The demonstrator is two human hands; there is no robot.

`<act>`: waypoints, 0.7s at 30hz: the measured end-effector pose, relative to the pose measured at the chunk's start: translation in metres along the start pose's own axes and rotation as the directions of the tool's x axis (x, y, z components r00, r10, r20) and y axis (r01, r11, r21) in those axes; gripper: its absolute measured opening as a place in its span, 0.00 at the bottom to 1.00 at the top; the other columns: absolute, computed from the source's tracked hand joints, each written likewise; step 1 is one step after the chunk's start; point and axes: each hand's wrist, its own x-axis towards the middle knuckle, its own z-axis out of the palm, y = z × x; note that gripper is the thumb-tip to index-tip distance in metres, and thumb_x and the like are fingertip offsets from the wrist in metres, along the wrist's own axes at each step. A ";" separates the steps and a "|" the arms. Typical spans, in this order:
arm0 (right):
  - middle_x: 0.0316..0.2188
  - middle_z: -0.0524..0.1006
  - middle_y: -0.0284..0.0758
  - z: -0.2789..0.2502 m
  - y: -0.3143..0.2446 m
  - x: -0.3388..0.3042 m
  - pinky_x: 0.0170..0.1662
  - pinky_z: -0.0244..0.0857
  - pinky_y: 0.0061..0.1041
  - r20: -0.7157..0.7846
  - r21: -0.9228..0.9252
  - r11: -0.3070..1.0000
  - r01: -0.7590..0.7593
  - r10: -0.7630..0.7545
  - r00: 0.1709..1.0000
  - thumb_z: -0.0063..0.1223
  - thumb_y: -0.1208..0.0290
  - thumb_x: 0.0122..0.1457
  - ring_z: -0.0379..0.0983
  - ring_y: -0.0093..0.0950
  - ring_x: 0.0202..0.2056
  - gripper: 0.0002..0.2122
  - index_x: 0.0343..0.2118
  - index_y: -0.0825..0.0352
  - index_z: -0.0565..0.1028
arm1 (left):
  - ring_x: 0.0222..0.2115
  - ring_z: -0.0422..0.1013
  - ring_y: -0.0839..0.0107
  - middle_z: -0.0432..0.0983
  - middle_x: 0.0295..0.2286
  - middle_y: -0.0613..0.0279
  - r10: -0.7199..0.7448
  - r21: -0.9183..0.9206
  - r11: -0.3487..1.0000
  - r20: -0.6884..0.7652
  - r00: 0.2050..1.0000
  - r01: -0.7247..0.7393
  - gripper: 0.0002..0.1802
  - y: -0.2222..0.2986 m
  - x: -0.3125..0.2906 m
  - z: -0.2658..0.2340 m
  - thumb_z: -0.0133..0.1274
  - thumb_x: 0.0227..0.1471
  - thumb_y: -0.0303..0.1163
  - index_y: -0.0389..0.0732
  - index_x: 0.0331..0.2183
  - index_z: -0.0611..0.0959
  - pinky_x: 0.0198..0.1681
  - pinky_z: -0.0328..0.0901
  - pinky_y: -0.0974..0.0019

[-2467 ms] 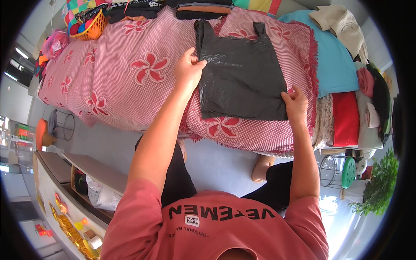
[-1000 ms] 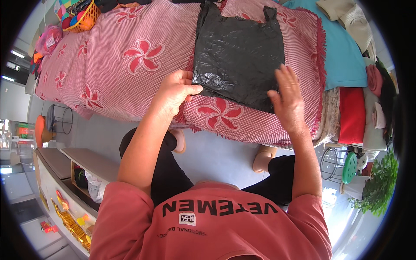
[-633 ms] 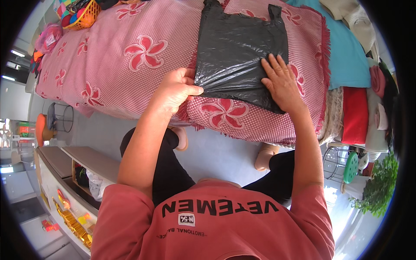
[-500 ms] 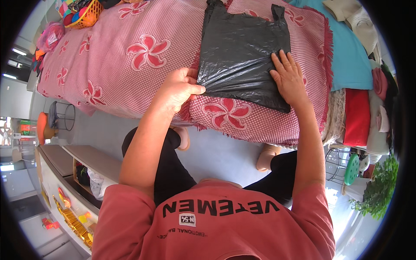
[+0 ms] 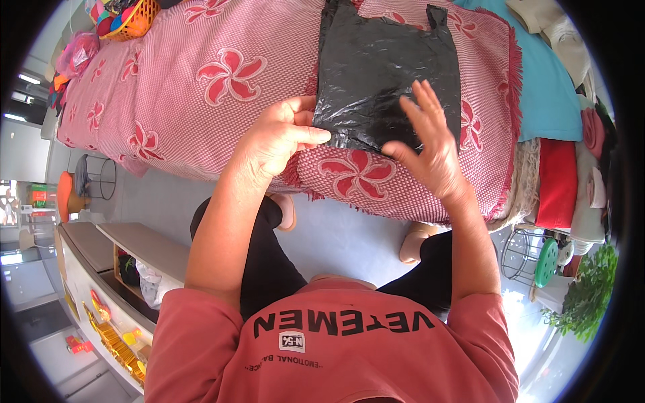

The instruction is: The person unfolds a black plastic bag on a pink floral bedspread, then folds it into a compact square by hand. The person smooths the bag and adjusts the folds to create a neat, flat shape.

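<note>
A black plastic bag (image 5: 383,74) lies flat on a pink checked cloth with red flowers (image 5: 222,80). My left hand (image 5: 275,138) rests at the bag's near left corner, thumb and fingers pinching its bottom edge. My right hand (image 5: 430,144) lies over the bag's near right part, fingers spread and palm down. The bag's two handles point away from me at the far edge.
An orange basket with coloured balls (image 5: 124,17) sits at the far left. Turquoise cloth (image 5: 547,74) and folded red and pink fabrics (image 5: 557,174) lie at the right. A shelf unit (image 5: 107,282) stands at lower left, a green plant (image 5: 588,295) at lower right.
My right hand has slid from the bag's right edge to its near middle. My left hand has shifted onto the bag's bottom left corner and pinched it.
</note>
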 end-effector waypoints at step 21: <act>0.51 0.74 0.52 0.023 -0.002 -0.017 0.58 0.64 0.37 -0.213 0.208 0.929 -0.306 0.348 0.913 0.62 0.80 0.53 0.66 0.48 0.60 0.07 0.34 0.72 0.77 | 0.33 0.76 0.72 0.80 0.36 0.61 0.080 -0.197 0.979 0.126 0.989 -0.054 0.20 0.000 0.009 -0.015 0.54 0.48 0.17 0.36 0.46 0.78 0.37 0.70 0.68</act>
